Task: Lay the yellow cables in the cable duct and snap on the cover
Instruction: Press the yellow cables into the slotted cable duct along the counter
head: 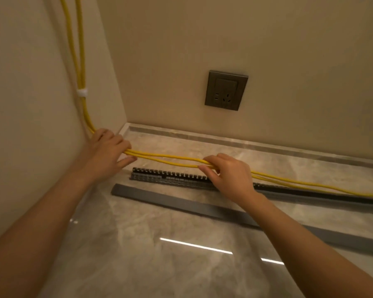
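Head view shows your left hand (108, 147) and right hand (226, 171) both clamped on the yellow cables (166, 159) — held taut, ready for lowering into the cable duct (170, 177).

Two plain beige walls (181, 39) meet in a corner at the upper left of the frame, a dark grey socket (226, 90) sits on the far one, and below lies a glossy grey marble floor (159, 272) streaked with bright light reflections.
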{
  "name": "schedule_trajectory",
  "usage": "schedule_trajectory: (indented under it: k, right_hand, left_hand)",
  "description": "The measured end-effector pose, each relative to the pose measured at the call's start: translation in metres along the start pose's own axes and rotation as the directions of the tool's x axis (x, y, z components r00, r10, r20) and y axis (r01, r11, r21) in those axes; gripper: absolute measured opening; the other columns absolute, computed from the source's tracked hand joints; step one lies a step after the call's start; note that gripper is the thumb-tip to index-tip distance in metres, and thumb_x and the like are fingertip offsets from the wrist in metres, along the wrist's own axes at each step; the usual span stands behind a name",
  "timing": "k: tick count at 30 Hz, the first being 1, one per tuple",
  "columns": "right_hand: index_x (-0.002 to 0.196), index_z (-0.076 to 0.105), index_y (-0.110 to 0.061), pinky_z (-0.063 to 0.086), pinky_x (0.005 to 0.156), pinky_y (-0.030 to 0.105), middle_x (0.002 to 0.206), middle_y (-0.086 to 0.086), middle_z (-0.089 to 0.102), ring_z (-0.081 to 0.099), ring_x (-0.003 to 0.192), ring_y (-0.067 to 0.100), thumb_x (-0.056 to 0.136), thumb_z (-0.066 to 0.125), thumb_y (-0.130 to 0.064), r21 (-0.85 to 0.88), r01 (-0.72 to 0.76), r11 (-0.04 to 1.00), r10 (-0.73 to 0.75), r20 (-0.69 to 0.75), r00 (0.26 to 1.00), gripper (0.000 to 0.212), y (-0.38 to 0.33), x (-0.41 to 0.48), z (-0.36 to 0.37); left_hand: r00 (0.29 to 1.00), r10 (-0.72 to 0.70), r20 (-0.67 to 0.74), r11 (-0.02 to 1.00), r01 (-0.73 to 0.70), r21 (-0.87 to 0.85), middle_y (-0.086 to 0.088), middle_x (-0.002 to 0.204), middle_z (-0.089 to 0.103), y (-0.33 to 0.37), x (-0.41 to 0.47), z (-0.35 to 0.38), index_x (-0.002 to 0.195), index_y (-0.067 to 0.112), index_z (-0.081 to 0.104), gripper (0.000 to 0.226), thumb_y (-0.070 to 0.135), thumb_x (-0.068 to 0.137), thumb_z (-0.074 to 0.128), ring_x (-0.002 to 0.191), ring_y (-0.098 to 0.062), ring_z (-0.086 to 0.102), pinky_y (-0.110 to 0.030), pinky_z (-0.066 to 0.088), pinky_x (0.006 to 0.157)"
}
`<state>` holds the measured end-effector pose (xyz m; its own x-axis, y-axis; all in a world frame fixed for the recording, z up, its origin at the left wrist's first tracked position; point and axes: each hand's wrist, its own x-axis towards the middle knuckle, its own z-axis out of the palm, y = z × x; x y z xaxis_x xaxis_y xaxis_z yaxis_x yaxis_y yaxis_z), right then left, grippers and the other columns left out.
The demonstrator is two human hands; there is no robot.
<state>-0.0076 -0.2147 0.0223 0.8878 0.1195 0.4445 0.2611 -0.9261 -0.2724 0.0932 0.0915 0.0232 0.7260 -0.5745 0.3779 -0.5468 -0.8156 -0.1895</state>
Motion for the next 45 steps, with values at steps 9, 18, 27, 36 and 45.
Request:
schedule_trajectory:
  k: [9,18,27,36,45]
  right_hand:
    - [0.088,0.073,-0.021,0.042,0.041,0.027,0.068,-0.002,0.065,0.06,0.056,0.018,0.084,0.065,-0.034,0.005,0.079,0.997,-0.077,-0.194,0.978,0.016,-0.016,0.009,-0.005]
    - [0.088,0.07,-0.023,0.043,0.043,0.029,0.072,-0.004,0.065,0.061,0.059,0.019,0.086,0.062,-0.036,0.003,0.183,0.983,-0.181,-0.103,0.978,0.016,-0.028,0.016,-0.011]
    - [0.109,0.068,-0.023,0.039,0.048,0.029,0.086,0.006,0.061,0.058,0.07,0.026,0.09,0.056,-0.031,-0.027,0.132,0.991,-0.129,0.087,0.988,0.024,-0.018,-0.003,0.034]
    - [0.108,0.069,-0.023,0.041,0.064,0.034,0.079,0.006,0.065,0.058,0.069,0.029,0.088,0.061,-0.027,-0.058,0.127,0.99,-0.119,0.12,0.986,0.022,-0.007,-0.012,0.038]
    - [0.108,0.068,-0.023,0.04,0.047,0.031,0.066,0.008,0.056,0.054,0.055,0.028,0.087,0.057,-0.032,-0.086,0.137,0.987,-0.115,0.227,0.967,0.025,0.021,-0.022,0.013]
  left_hand:
    - [0.993,0.072,-0.097,0.997,-0.072,-0.006,0.006,0.074,0.065,0.02,-0.015,0.004,0.092,0.026,0.068,0.055,0.049,0.096,0.018,0.075,-0.024,0.06,-0.048,0.015,0.106]
    - [0.997,0.075,0.01,0.997,-0.075,-0.02,0.0,0.063,0.062,0.009,-0.007,0.007,0.076,0.018,0.07,0.006,0.022,0.075,0.075,0.069,-0.026,0.061,-0.06,0.026,0.101]
    - [0.994,0.068,0.081,0.993,-0.076,0.095,0.001,0.093,0.071,0.012,-0.037,0.002,0.105,0.023,0.07,0.044,0.039,0.093,0.03,0.096,-0.025,0.063,-0.047,0.021,0.11]
    - [0.991,0.041,0.124,0.989,-0.057,0.134,0.0,0.093,0.072,0.026,-0.035,0.003,0.102,0.021,0.07,0.036,0.031,0.09,0.038,0.106,-0.028,0.059,-0.048,0.019,0.111]
    - [0.983,0.006,0.186,0.995,-0.024,0.093,0.002,0.105,0.07,0.044,-0.026,-0.005,0.11,0.026,0.067,0.051,0.044,0.09,0.024,0.119,-0.025,0.052,-0.044,0.013,0.113]
